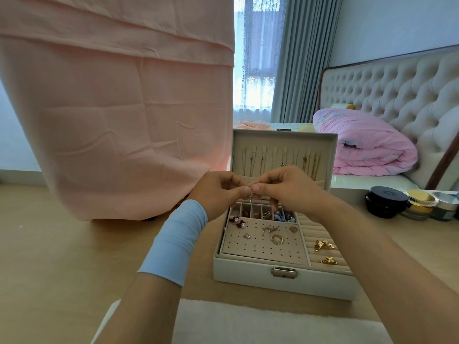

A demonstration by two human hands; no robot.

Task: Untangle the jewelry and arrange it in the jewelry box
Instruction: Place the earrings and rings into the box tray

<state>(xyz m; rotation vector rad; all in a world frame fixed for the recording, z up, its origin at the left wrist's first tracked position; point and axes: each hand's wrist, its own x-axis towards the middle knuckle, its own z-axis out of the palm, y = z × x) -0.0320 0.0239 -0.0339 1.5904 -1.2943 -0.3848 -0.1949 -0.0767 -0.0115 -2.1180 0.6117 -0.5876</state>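
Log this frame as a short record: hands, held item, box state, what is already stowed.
left hand: pinches a small silver piece
right hand: pinches the same piece, above the box
jewelry box: open, lid upright
necklaces: hang in a row inside the lid
stud pad: several small pieces lie on it
ring rolls: two gold pieces rest there

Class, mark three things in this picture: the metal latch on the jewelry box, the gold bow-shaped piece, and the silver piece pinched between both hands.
metal latch [284,272]: head view, centre of its plate.
gold bow-shaped piece [324,245]: head view, its middle.
silver piece [250,196]: head view, the dangling lower part.
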